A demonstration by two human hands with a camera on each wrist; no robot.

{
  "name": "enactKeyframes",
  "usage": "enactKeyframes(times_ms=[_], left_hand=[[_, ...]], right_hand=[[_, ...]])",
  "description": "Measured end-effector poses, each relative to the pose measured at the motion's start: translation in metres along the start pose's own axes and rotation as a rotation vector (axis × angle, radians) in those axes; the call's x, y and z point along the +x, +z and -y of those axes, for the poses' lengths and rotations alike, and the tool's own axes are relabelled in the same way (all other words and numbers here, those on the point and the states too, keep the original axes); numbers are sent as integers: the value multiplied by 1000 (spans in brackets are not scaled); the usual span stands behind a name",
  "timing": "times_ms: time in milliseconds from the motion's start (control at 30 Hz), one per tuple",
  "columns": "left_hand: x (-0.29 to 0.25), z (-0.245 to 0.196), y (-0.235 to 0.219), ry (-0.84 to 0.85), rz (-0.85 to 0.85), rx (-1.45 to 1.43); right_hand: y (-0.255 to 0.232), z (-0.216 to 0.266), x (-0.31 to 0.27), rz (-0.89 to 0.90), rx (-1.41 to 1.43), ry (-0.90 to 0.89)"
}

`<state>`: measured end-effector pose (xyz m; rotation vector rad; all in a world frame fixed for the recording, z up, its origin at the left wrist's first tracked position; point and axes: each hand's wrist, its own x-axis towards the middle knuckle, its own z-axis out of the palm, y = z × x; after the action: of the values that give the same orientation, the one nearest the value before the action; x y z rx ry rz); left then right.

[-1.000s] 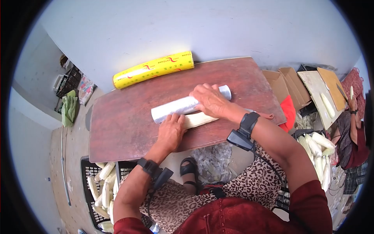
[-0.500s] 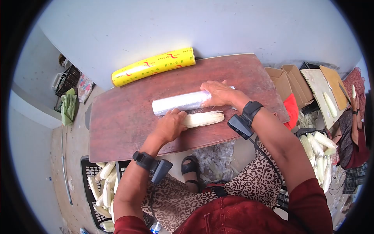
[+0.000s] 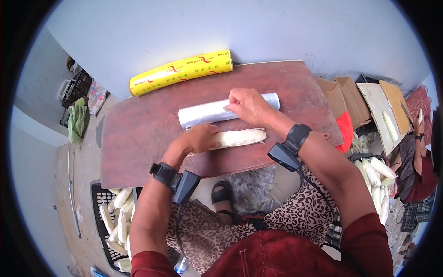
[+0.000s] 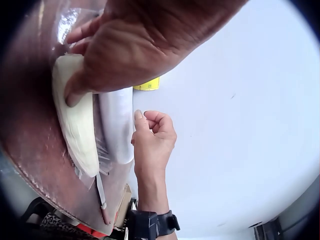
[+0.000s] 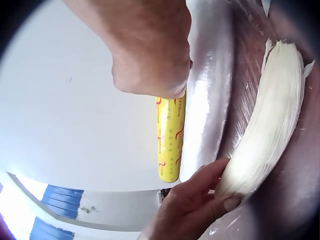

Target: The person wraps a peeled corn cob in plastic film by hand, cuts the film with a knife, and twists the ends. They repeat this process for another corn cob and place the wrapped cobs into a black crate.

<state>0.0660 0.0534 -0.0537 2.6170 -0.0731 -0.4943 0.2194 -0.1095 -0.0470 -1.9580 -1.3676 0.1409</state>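
My left hand (image 3: 199, 137) holds the near end of a pale, husk-wrapped ear of corn (image 3: 241, 137) on the table, its thumb pressed along the side in the left wrist view. Beyond the corn lies a roll of clear plastic film (image 3: 203, 113). A loose sheet of film (image 5: 245, 110) stretches from it toward the corn. My right hand (image 3: 249, 105) is raised over the roll, fingers curled, thumb near the index finger in the left wrist view; no object shows between them. A knife (image 4: 101, 192) lies past the corn's far end.
A yellow printed roll (image 3: 182, 71) lies at the table's (image 3: 138, 147) back edge against the wall. Black crates of corn (image 3: 99, 198) stand below on both sides. Cardboard boxes (image 3: 344, 99) and another person's arm (image 3: 420, 134) are at the right.
My right hand has slid left along the film roll and lifted from it, fingers curling. My left hand stays on the corn, which my right arm no longer covers as it did one second ago.
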Motion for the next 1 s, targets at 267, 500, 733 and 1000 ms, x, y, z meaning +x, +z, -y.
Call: enactKeyframes(times_ms=[267, 500, 733, 1000], left_hand=[[3, 7, -8, -43, 85, -111], [3, 11, -6, -85, 56, -147], [-25, -17, -29, -293, -268, 229], [-14, -98, 43, 121, -702, 178]], right_hand=[[7, 20, -46, 494, -253, -115], [13, 11, -48, 470, -228, -94], [11, 16, -41, 573, -305, -29], [17, 9, -43, 532, -231, 29]])
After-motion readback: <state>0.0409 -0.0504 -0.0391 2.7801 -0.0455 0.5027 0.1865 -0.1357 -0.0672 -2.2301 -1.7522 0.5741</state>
